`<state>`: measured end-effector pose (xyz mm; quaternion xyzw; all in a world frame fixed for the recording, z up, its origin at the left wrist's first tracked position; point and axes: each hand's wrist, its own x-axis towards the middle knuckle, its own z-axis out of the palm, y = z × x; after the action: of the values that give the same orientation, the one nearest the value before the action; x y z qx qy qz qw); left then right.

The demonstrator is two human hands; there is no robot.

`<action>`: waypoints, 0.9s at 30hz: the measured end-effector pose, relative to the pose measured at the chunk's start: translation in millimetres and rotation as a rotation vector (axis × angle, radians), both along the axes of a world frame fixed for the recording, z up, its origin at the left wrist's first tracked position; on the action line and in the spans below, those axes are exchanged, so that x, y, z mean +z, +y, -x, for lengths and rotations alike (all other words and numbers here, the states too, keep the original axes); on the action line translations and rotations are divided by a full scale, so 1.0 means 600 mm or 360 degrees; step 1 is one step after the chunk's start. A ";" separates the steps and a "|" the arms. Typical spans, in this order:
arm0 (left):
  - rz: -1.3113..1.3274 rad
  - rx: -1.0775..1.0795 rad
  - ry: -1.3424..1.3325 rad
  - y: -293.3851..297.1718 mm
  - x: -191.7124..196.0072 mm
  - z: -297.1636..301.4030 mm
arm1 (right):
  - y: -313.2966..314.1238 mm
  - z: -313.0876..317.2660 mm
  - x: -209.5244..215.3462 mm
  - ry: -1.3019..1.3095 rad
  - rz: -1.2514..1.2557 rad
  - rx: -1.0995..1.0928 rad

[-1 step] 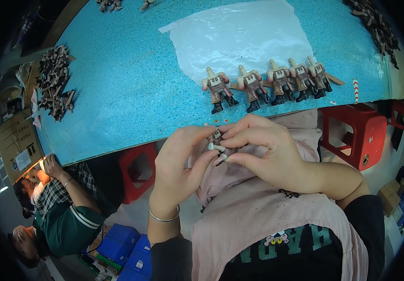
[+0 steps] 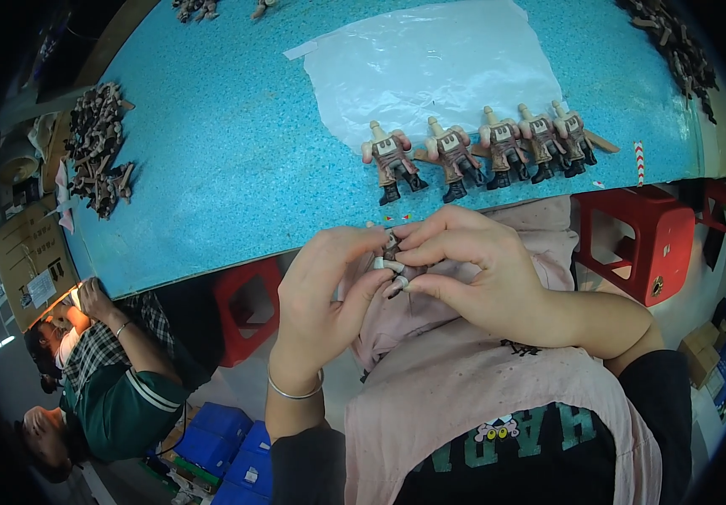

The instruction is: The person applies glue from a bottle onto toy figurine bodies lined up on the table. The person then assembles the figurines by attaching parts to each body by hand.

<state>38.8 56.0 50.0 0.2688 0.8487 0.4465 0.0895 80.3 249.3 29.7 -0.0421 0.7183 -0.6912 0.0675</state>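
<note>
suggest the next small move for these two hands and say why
Perhaps turn the small figure slightly in place: the left hand and right hand both pinch it, hiding much of it from this view.

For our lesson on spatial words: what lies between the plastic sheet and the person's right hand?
The head view shows the row of five booted figurines, then blue tabletop.

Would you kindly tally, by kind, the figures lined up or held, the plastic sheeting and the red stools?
Brown-and-cream figures with dark boots, in the row: 5
Brown-and-cream figure, held, partly hidden: 1
Translucent white plastic sheet: 1
Red plastic stools: 3
Total: 10
</note>
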 end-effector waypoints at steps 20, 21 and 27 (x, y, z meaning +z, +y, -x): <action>-0.0684 0.0573 -0.0191 -0.008 -0.009 -0.089 | 0.019 -0.023 0.020 -0.0938 0.1157 0.0240; -0.0694 0.0552 -0.0211 -0.003 -0.013 -0.088 | 0.025 -0.019 0.014 -0.1075 0.1216 0.0283; -0.0629 0.0538 -0.0158 0.001 -0.010 -0.106 | 0.025 -0.026 0.021 -0.1148 0.1140 0.0427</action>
<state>102.5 56.5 44.2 0.1132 0.7725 0.6249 0.0009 95.7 264.5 42.0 0.0865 0.3563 -0.8492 0.3799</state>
